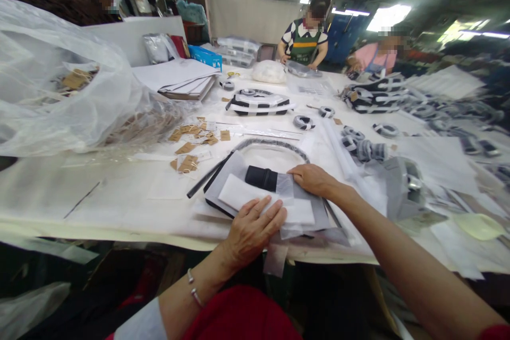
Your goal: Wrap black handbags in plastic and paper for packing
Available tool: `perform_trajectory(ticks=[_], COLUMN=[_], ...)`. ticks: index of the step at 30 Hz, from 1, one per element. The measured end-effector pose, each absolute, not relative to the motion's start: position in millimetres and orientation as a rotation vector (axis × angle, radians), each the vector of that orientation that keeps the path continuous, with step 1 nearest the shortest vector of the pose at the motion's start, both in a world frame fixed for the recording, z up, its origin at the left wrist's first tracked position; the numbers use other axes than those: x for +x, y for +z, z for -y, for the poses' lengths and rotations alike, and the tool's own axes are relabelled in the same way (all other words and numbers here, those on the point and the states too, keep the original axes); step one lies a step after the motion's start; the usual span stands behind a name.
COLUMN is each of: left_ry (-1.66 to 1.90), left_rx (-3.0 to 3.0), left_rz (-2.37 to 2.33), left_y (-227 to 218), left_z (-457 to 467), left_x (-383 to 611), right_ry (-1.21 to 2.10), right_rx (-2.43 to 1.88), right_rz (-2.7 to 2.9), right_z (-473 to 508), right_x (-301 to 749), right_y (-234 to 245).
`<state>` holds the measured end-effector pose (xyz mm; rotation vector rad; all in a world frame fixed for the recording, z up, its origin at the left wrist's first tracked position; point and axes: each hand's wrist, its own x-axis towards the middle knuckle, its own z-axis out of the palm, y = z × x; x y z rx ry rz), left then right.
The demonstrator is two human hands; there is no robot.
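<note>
My left hand (252, 227) lies flat, fingers spread, pressing a white sheet of tissue paper (239, 194) onto a dark flat item (223, 180) at the table's near edge. My right hand (313, 179) rests on the same stack further right, fingers curled down onto thin translucent paper beside a black rolled piece (261, 177). A grey curved strap or handle (274, 144) arcs just beyond the stack.
A big clear plastic bag (59, 79) fills the left. Brown paper tags (195, 138) are scattered mid-table. Black-and-white striped items (258, 102) and rolled straps (360, 146) lie beyond. Stacked papers (183, 82) sit at back left. Two people (305, 37) work at the far side.
</note>
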<state>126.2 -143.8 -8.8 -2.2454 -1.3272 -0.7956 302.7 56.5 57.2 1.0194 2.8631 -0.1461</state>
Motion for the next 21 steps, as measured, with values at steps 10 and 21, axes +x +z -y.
perform_trajectory(ticks=[10, 21], left_ry=[-0.723, -0.733], left_rx=[-2.352, -2.305], left_rz=[1.407, 1.371], left_y=[-6, -4], left_z=[146, 146], left_x=[127, 126], right_ry=[-0.265, 0.142], right_rx=[0.484, 0.763], right_rz=[-3.670, -3.652], right_z=[107, 132], right_x=[363, 327], right_y=[74, -29])
